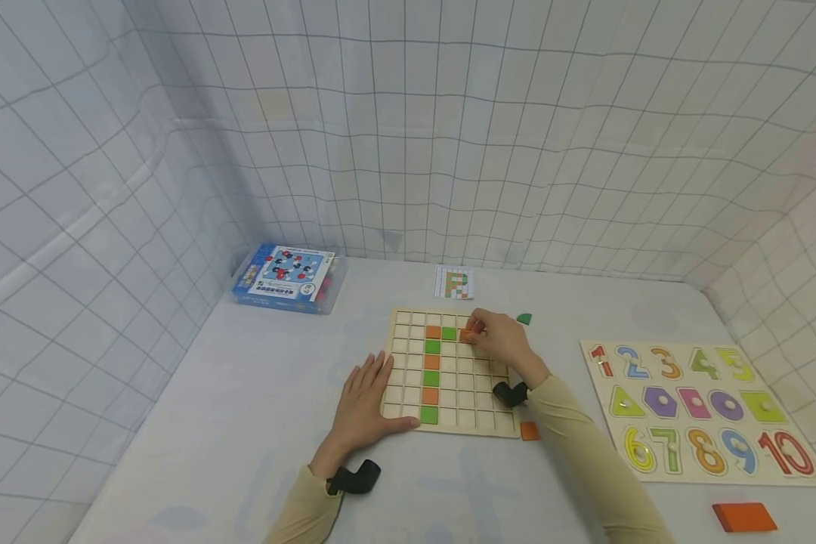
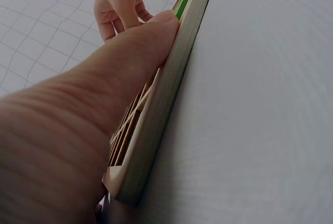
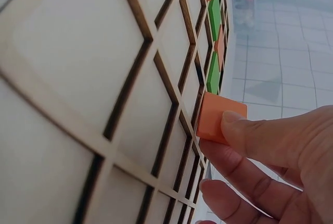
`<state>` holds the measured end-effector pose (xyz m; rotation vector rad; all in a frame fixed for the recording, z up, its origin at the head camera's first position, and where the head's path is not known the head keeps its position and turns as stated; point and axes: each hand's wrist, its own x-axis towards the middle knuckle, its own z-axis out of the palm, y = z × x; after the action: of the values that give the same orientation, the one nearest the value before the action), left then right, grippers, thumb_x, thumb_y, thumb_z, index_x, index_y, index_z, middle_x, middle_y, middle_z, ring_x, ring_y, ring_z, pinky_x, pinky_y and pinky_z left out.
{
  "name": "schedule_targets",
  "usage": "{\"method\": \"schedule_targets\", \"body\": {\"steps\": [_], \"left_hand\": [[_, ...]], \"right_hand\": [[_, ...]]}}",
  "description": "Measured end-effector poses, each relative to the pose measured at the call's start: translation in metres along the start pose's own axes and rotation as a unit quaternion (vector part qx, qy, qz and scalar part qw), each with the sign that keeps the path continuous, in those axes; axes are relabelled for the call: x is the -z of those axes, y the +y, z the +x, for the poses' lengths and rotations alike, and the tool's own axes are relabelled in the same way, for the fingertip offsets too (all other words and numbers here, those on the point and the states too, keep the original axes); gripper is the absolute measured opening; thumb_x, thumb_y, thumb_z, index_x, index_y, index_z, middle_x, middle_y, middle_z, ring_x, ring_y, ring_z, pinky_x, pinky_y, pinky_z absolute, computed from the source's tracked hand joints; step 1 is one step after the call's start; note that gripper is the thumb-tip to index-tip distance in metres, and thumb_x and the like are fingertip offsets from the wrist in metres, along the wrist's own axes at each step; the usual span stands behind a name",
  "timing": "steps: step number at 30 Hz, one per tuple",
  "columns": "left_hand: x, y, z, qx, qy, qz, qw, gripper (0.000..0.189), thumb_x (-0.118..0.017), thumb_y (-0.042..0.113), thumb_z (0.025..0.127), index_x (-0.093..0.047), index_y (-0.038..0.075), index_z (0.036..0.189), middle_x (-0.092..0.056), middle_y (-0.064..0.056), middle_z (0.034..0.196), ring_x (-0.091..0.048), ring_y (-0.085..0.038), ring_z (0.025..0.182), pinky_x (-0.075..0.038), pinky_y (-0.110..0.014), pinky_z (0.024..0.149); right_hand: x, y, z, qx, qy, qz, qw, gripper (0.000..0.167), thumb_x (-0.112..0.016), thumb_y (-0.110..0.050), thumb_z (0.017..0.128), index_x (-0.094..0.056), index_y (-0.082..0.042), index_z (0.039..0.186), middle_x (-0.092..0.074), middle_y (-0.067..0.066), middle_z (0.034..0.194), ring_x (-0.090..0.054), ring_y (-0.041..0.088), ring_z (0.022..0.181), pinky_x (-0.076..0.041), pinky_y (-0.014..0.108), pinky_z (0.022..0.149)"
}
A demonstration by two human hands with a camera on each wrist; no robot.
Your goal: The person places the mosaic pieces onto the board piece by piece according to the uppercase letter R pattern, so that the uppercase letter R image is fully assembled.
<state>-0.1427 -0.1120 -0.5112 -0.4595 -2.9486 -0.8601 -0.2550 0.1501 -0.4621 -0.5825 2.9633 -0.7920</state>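
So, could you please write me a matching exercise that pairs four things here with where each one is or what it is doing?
Column 1
1. Right hand
2. Left hand
3. Pattern card
4. Number puzzle

Column 2
A. Lies to the right of the grid board
B. Rests on the grid board's near-left corner
C. Lies beyond the grid board's far edge
D. Pinches an orange tile

Right pairs: 1-D, 2-B, 3-C, 4-A
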Motion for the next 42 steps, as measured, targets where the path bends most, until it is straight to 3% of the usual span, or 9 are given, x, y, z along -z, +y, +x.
{"method": "schedule_targets", "body": {"steps": [10,42], "left_hand": [[-0.0005,-0.0016,0.0004,0.001,-0.002,0.007,1.0,0.109,-0.072,0.062,0.069,-0.028,0.003,0.149,-0.022,-0.014,0.154,-0.01,-0.029,0.142,-0.008,-0.048,0.112],[0.0007,-0.0001,-0.0006,-0.003,-0.001,0.005,1.0,0.108,-0.072,0.061,0.069,-0.028,0.003,0.149,-0.022,-0.014,0.154,-0.01,-0.029,0.142,-0.008,-0.047,0.112]], "right_hand": [[-0.001,-0.0017,0.0048,-0.021,-0.017,0.005,0.9996,0.011,-0.067,-0.021,0.09,-0.064,-0.011,0.094,-0.064,0.003,0.086,-0.059,0.019,0.072,-0.048,0.033,0.059],[-0.0003,-0.0024,0.0055,-0.02,-0.038,-0.045,0.998,0.015,-0.066,-0.015,0.09,-0.074,-0.009,0.101,-0.068,0.007,0.091,-0.061,0.019,0.077,-0.049,0.029,0.058]]}}
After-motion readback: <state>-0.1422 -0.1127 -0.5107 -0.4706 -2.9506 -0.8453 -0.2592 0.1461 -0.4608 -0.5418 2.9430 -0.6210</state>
